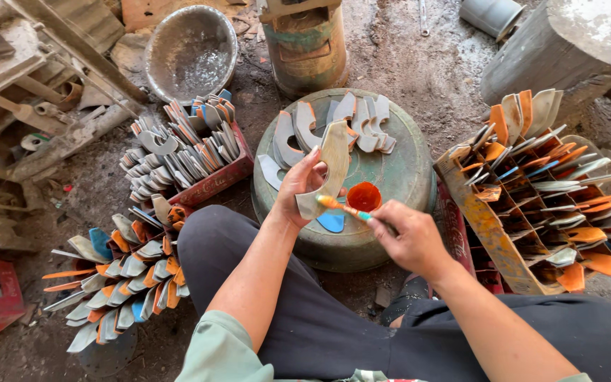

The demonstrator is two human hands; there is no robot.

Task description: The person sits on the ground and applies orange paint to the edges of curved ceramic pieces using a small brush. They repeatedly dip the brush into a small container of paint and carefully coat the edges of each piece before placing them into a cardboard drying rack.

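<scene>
Head view, looking down over the person's lap. Left hand (298, 185): fingers curled narrow around the lower end of a curved grey metal blade (330, 166), thumb across its face, blade held upright and slightly tilted above the near half of an upturned green metal drum (397, 177). Right hand (410, 237): fingers pinched tight on a small brush (344, 209), orange-smeared handle with a teal band, its tip touching the blade's lower edge. Just beyond the brush tip, a small pot of orange paint (364, 196) sits on the drum top near its front edge. A blue paint patch (332, 222) lies at the drum's front rim, under the brush. More unpainted curved blades (362, 120) lie fanned along the drum's far edge.

Outward: at the drum's left, a red crate (224, 177) packed with blades standing on edge; nearer the person's left knee, a fan of blades with orange and blue ends (125, 272). At the drum's right, a yellow divided crate (489, 226) holds blades with orange tips. Beyond the drum, a rusty green can (305, 49) and a dented metal bowl (191, 49). Ground is bare dirt; wooden machinery fills the far-left corner, a concrete block the far right. Person wears dark trousers, green sleeves.
</scene>
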